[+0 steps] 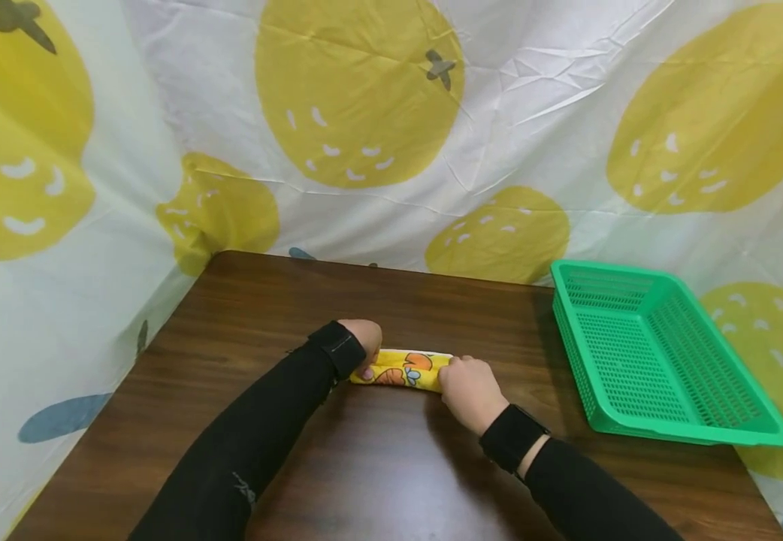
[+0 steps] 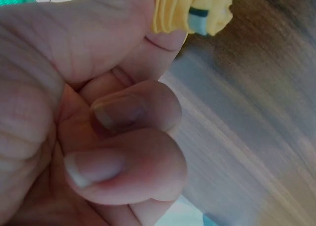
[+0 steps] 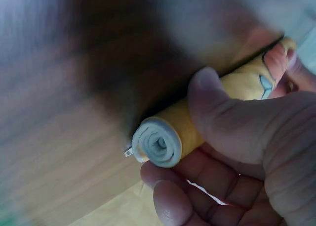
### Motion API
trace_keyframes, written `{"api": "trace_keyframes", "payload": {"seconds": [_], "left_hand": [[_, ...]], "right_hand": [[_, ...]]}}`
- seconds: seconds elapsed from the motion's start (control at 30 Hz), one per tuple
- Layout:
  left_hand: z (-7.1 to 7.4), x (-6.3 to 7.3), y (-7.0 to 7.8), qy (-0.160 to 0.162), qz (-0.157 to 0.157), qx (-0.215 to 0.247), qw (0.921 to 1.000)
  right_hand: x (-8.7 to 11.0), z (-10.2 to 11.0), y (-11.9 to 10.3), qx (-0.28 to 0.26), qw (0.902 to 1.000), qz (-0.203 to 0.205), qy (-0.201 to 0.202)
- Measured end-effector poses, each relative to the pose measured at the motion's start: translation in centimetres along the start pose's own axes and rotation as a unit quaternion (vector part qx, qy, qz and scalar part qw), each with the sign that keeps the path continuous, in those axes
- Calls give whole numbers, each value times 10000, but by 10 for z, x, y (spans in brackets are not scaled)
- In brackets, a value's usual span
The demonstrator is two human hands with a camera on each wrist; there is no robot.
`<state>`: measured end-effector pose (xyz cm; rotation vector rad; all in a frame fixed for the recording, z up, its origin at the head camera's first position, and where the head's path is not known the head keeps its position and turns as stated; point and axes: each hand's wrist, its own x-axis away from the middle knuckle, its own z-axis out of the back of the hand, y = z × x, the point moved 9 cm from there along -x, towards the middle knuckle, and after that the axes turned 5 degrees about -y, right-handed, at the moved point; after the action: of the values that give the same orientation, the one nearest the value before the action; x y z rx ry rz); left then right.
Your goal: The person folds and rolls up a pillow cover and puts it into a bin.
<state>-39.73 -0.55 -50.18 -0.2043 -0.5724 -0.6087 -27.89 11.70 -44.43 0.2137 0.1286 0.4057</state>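
A yellow towel [image 1: 401, 370] with orange fruit prints is rolled into a tight tube, level at the middle of the table. My left hand [image 1: 364, 342] grips its left end; in the left wrist view the thumb side holds the bunched yellow cloth [image 2: 173, 11], while the other fingers curl into the palm. At the other end, my right hand [image 1: 470, 391] pinches the roll between thumb and fingers. The right wrist view shows the pale spiral end of the rolled towel [image 3: 158, 143], with a small white tag beside it.
A green plastic basket [image 1: 685, 430] stands at the right side of the brown wooden table [image 1: 283, 300]. Behind and to the left hangs a white curtain [image 1: 378, 218] with big yellow fruit prints.
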Motion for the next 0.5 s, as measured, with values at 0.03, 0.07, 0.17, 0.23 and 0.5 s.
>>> {"api": "trace_keyframes", "payload": {"seconds": [0.03,0.07,0.17,0.23,0.5], "left_hand": [[-4,-7,-3,33,-20,-102,9999],[-9,-15,-7,77,-54,-151,9998],[-14,-18,-9,11,-80,-243,9997],[-13,-10,-5,-84,-116,-167,9998],[12,50,18,-277,-86,214,9993]], "right_hand": [[2,2,-4,89,9999,82,95],[5,4,-8,173,9996,173,166],[10,9,-15,345,9980,435,291],[12,10,-16,294,9976,598,205],[-2,-8,2,-791,9873,757,-1151]]}}
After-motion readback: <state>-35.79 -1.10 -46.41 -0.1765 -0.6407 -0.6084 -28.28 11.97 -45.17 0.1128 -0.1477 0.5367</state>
